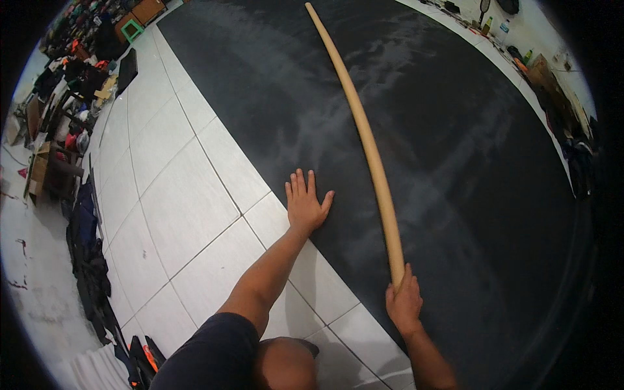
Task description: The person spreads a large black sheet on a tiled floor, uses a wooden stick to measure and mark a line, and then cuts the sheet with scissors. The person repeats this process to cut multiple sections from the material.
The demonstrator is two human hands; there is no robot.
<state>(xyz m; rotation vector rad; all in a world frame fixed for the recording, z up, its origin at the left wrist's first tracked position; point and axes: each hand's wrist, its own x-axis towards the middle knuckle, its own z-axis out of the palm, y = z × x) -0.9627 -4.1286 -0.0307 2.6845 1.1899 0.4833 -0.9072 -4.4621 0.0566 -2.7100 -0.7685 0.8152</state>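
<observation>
A wide sheet of black fabric [448, 195] is spread over the tiled floor, with faint wrinkles and lighter streaks. Across it lies a long, smooth, tan cardboard tube [364, 130], running from the far edge of the view down to my right hand. My left hand [305, 203] rests flat at the fabric's left border, palm down and fingers stretched out, apart from the tube. Round the tube's near end my right hand [404, 300] is closed; it covers that end.
White floor tiles [185, 195] border the fabric on the left. Piled clothes and bundles [78, 84] line the left wall, with a green stool [132, 30] at the far left. Bottles [487, 26] and a brown board [552, 91] stand along the right wall. My knee [286, 364] is at the bottom.
</observation>
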